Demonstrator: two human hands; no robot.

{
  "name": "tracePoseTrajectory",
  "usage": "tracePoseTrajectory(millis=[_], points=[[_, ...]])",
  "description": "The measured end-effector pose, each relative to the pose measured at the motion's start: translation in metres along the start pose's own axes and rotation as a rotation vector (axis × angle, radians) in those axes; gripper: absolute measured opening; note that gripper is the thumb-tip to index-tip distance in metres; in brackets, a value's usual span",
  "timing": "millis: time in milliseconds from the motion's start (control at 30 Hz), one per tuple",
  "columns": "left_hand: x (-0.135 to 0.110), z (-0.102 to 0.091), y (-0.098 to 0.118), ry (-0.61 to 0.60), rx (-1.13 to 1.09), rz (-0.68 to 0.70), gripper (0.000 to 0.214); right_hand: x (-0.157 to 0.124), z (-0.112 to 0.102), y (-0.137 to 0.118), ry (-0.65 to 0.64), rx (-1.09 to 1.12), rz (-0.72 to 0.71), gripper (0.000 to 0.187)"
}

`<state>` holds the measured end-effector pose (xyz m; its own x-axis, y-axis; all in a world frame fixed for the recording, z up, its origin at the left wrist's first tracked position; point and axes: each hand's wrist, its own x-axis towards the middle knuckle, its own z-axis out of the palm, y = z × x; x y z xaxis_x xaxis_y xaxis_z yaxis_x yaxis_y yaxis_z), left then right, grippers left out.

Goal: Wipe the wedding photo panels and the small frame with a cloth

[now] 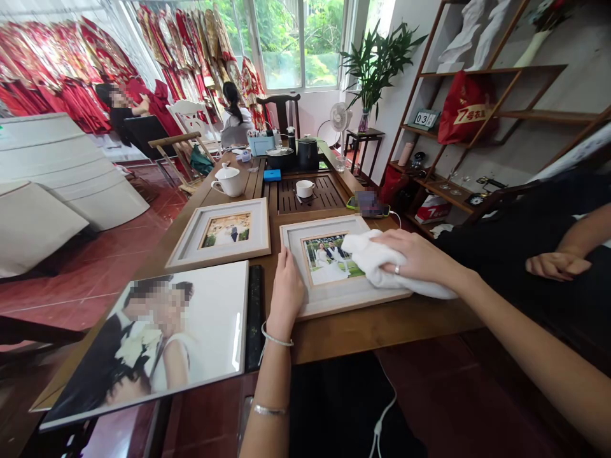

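A wooden picture frame (324, 306) with a wide pale mat and a small wedding photo lies on the table in front of me. My left hand (287, 286) grips its left edge, thumb side up, the fingers partly hidden. Pressed over the right part of the frame is a white cloth (377, 257), bunched under my right hand (415, 257), which wears a ring. The cloth covers the photo's right edge. A second framed photo (191, 238) lies to the left, and a large glossy photo panel (210, 318) lies nearer, at the table's left edge.
On the wooden table (353, 334) stand a white lidded cup (230, 180), a slatted tea tray (329, 194) with a small white cup (304, 187), and a phone (370, 203) on a cable. Another person's hand (558, 262) is at the right. Shelves (477, 73) stand behind.
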<state>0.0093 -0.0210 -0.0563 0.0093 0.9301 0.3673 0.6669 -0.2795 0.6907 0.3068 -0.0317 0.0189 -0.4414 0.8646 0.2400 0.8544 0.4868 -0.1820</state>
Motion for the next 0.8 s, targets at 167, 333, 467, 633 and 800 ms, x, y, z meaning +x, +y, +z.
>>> tracePoseTrajectory(millis=[167, 333, 467, 633, 800], points=[[0.0, 0.002, -0.004, -0.011, 0.001, -0.005, 0.055, 0.061, 0.022, 0.017, 0.11, 0.003, 0.13, 0.056], [0.001, 0.004, -0.008, 0.001, -0.025, 0.0, 0.058, 0.116, 0.036, -0.005, 0.118, 0.003, 0.149, 0.057], [0.001, 0.003, -0.007, -0.007, -0.021, 0.004, 0.058, 0.125, 0.046, -0.035, 0.06, 0.043, -0.057, 0.056], [0.0, -0.002, -0.001, -0.034, 0.012, 0.002, 0.053, 0.09, 0.04, -0.066, -0.104, 0.263, -0.415, 0.048], [0.0, -0.004, 0.002, -0.053, 0.045, -0.028, 0.054, 0.037, 0.016, -0.063, -0.117, 0.126, -0.363, 0.049]])
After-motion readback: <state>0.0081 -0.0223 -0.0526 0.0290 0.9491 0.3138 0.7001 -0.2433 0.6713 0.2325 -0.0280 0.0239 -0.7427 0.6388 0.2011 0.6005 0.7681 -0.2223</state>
